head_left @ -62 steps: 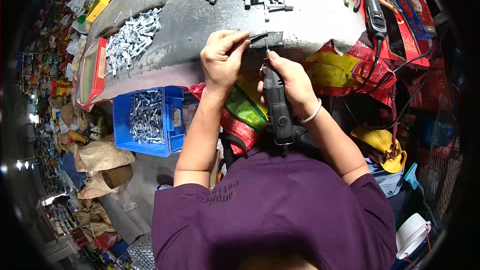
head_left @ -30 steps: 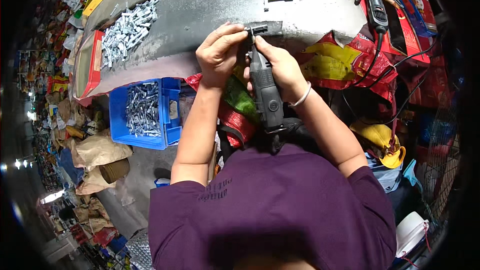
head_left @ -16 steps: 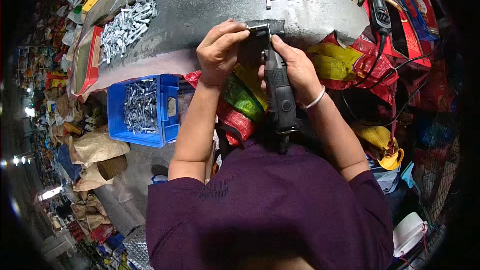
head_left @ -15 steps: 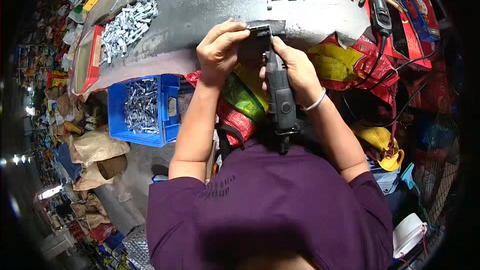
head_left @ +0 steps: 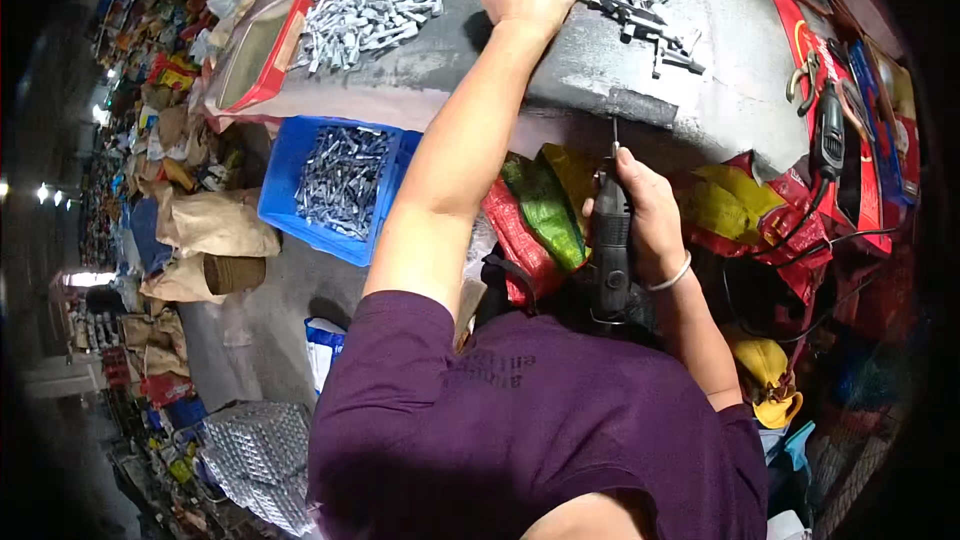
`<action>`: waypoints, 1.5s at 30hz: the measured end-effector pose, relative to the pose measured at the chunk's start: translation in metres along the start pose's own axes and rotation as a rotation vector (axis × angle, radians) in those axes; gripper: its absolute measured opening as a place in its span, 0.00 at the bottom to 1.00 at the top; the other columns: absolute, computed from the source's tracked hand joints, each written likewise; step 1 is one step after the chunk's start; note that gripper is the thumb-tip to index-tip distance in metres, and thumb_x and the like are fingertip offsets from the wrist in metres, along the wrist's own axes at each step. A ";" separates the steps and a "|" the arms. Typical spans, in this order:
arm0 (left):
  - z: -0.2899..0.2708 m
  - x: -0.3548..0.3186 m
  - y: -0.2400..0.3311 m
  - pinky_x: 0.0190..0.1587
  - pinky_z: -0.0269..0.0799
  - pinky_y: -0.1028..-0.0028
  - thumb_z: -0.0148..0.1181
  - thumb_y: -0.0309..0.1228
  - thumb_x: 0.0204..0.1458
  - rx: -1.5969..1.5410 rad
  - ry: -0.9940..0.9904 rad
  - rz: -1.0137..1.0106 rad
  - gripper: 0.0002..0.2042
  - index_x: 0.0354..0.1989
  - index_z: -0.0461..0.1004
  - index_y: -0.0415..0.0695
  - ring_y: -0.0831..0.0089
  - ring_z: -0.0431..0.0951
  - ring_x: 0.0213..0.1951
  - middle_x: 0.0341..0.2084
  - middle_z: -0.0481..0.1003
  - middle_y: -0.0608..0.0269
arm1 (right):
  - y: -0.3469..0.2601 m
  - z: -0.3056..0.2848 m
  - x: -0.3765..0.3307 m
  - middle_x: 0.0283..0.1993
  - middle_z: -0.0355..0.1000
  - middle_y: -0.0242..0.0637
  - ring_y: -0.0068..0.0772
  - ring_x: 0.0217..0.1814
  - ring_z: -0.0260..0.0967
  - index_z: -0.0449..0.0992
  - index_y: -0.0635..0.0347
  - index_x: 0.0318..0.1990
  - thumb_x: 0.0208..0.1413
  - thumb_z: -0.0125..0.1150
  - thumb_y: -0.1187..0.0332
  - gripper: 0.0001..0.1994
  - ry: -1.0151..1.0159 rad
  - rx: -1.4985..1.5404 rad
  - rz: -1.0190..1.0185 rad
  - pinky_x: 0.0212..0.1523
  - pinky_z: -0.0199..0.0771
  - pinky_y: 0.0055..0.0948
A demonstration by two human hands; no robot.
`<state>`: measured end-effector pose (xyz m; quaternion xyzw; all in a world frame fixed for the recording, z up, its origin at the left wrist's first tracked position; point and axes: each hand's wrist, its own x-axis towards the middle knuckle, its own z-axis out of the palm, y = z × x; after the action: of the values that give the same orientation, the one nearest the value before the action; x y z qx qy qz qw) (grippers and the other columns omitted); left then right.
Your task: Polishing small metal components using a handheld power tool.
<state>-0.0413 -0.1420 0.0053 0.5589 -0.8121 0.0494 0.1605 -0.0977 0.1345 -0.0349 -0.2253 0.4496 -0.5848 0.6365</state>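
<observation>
My right hand [head_left: 652, 215] is wrapped around a black handheld rotary tool [head_left: 610, 240]. The tool's thin metal bit points up toward the table's front edge, next to a dark flat pad [head_left: 642, 108]. My left hand [head_left: 525, 2] reaches out over the table, its fingers curled down at the left edge of a loose pile of small grey metal pieces [head_left: 630, 5]. Its fingertips are hidden, so what they hold, if anything, does not show. Left of that hand lies a larger heap of similar, lighter pieces [head_left: 375, 20].
A blue bin [head_left: 275, 210] full of metal pieces stands below the table's front edge. A red-edged tray [head_left: 278, 55] borders the light heap. At right are a second rotary tool [head_left: 829, 135] with its cord, pliers [head_left: 800, 80] and red-yellow sacking [head_left: 735, 205].
My left hand has left the bit and moved forward to the far pile; the metal piece it held is out of sight. The rotary tool has drawn slightly back. The view has shifted.
</observation>
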 end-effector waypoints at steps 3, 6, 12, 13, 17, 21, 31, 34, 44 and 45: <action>-0.006 -0.004 -0.007 0.48 0.68 0.58 0.57 0.35 0.47 -0.082 -0.069 -0.014 0.14 0.34 0.85 0.42 0.53 0.82 0.35 0.33 0.84 0.54 | -0.006 -0.007 -0.006 0.23 0.75 0.40 0.30 0.16 0.69 0.73 0.60 0.36 0.70 0.50 0.49 0.21 0.062 0.027 0.035 0.17 0.69 0.26; -0.017 -0.038 -0.026 0.38 0.75 0.60 0.58 0.32 0.52 -0.353 0.143 0.043 0.11 0.35 0.84 0.39 0.51 0.81 0.31 0.31 0.83 0.53 | -0.011 -0.011 -0.009 0.23 0.75 0.40 0.30 0.16 0.69 0.74 0.59 0.36 0.70 0.50 0.49 0.21 0.101 0.035 0.030 0.17 0.69 0.26; -0.011 -0.130 0.001 0.39 0.72 0.77 0.65 0.20 0.54 -1.087 0.082 0.307 0.08 0.41 0.84 0.41 0.73 0.78 0.34 0.36 0.81 0.62 | -0.016 -0.016 -0.003 0.23 0.75 0.40 0.30 0.16 0.69 0.74 0.59 0.36 0.69 0.51 0.49 0.21 0.198 0.050 -0.013 0.17 0.69 0.26; -0.006 -0.139 0.002 0.40 0.72 0.77 0.65 0.20 0.53 -1.028 0.160 0.385 0.08 0.41 0.84 0.41 0.74 0.78 0.35 0.37 0.81 0.62 | -0.015 -0.014 0.001 0.23 0.75 0.40 0.30 0.16 0.69 0.74 0.59 0.36 0.70 0.51 0.49 0.21 0.167 0.065 -0.015 0.17 0.69 0.26; 0.004 -0.146 -0.004 0.41 0.73 0.76 0.67 0.17 0.50 -1.155 0.123 0.310 0.09 0.40 0.84 0.40 0.72 0.77 0.36 0.37 0.80 0.61 | -0.019 -0.002 0.008 0.22 0.75 0.40 0.30 0.16 0.69 0.73 0.60 0.37 0.70 0.50 0.49 0.21 0.163 0.021 -0.011 0.17 0.69 0.25; 0.007 -0.146 -0.006 0.42 0.73 0.76 0.66 0.16 0.50 -1.047 0.210 0.427 0.09 0.39 0.83 0.39 0.72 0.77 0.36 0.37 0.80 0.61 | -0.015 0.004 0.017 0.22 0.75 0.41 0.31 0.15 0.69 0.73 0.62 0.37 0.71 0.49 0.49 0.22 0.110 0.082 -0.024 0.16 0.69 0.26; 0.008 -0.146 0.001 0.39 0.74 0.74 0.68 0.17 0.46 -1.070 0.274 0.420 0.09 0.36 0.84 0.40 0.70 0.77 0.33 0.32 0.81 0.61 | -0.013 0.002 0.023 0.20 0.74 0.40 0.30 0.13 0.68 0.73 0.62 0.34 0.70 0.50 0.51 0.21 0.179 0.113 -0.031 0.15 0.67 0.24; 0.007 -0.147 0.002 0.39 0.74 0.74 0.67 0.18 0.48 -1.081 0.257 0.400 0.07 0.35 0.83 0.41 0.69 0.76 0.33 0.32 0.81 0.61 | -0.021 -0.007 0.016 0.20 0.74 0.40 0.29 0.14 0.68 0.73 0.62 0.34 0.70 0.51 0.51 0.21 0.250 0.058 -0.005 0.15 0.67 0.25; -0.002 -0.146 0.001 0.36 0.71 0.71 0.64 0.26 0.55 -0.973 0.191 0.316 0.03 0.33 0.80 0.40 0.68 0.74 0.30 0.28 0.78 0.61 | -0.010 -0.002 0.012 0.23 0.76 0.40 0.31 0.15 0.70 0.74 0.61 0.36 0.69 0.52 0.49 0.22 0.109 0.059 0.004 0.17 0.69 0.25; -0.001 -0.146 0.000 0.36 0.71 0.71 0.64 0.26 0.55 -0.972 0.190 0.316 0.03 0.33 0.80 0.40 0.68 0.74 0.30 0.28 0.78 0.61 | -0.010 0.000 0.014 0.23 0.76 0.40 0.31 0.15 0.70 0.74 0.61 0.36 0.69 0.52 0.49 0.22 0.108 0.060 0.004 0.17 0.69 0.25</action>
<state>0.0065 -0.0118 -0.0396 0.2833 -0.7977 -0.2590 0.4651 -0.1041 0.1190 -0.0308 -0.1734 0.4660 -0.6082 0.6188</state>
